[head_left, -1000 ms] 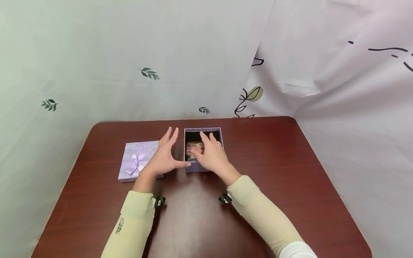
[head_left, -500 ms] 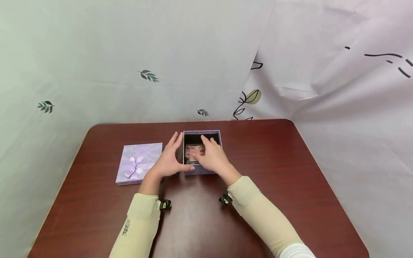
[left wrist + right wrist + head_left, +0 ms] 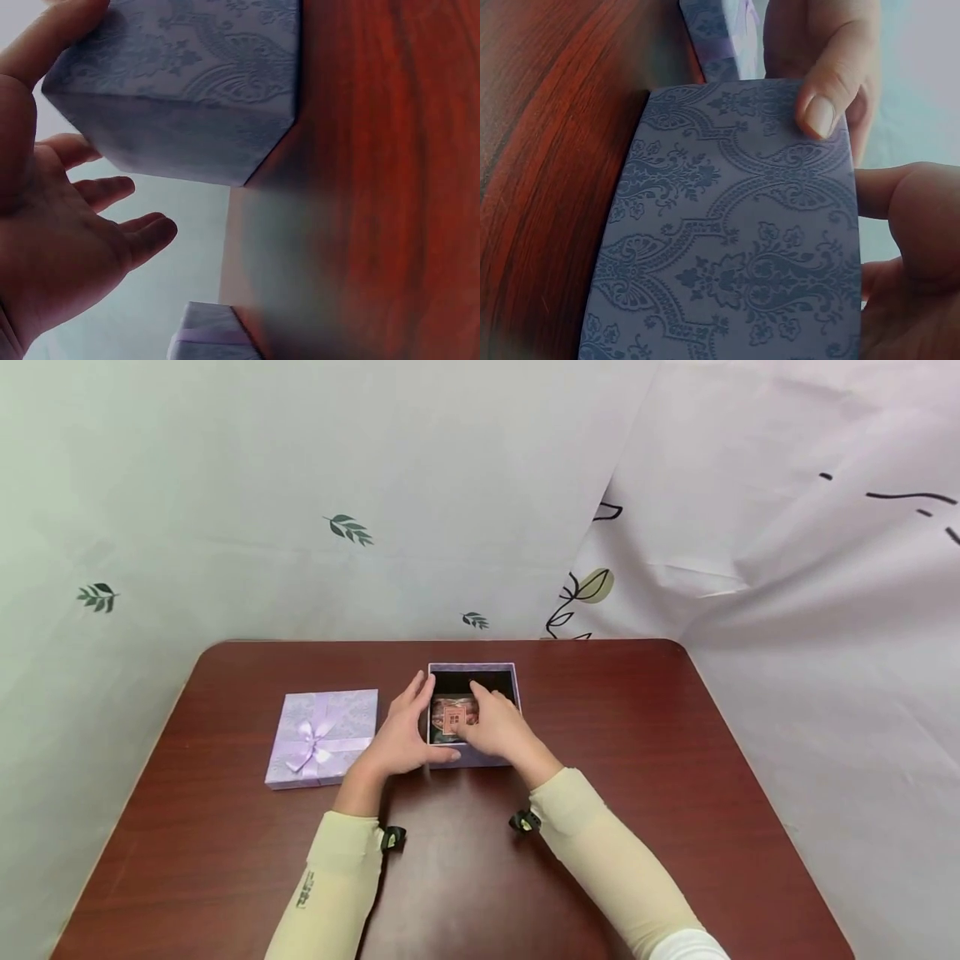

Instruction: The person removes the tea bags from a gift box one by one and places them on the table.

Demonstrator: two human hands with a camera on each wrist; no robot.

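Note:
An open purple patterned gift box (image 3: pixel 480 758) with a black lining stands near the table's far middle. Inside lies a small clear-wrapped packet (image 3: pixel 444 703) with a pink label. My left hand (image 3: pixel 401 739) holds the box at its near left corner, thumb (image 3: pixel 821 116) against the front wall, other fingers along the left side. My right hand (image 3: pixel 498 724) reaches over the rim into the box. Its thumb lies on the packet and its index finger reaches the packet's back edge; its other fingertips are hidden.
The matching square lid (image 3: pixel 330 731), with a lilac ribbon bow, lies left of the box on the dark red wooden table (image 3: pixel 637 760). White cloth (image 3: pixel 480 493) with leaf prints hangs behind the table and at its sides.
My left hand has moved right, from over the lid's edge to the box's left side. The right hand stays in the box, its thumb showing more of the label.

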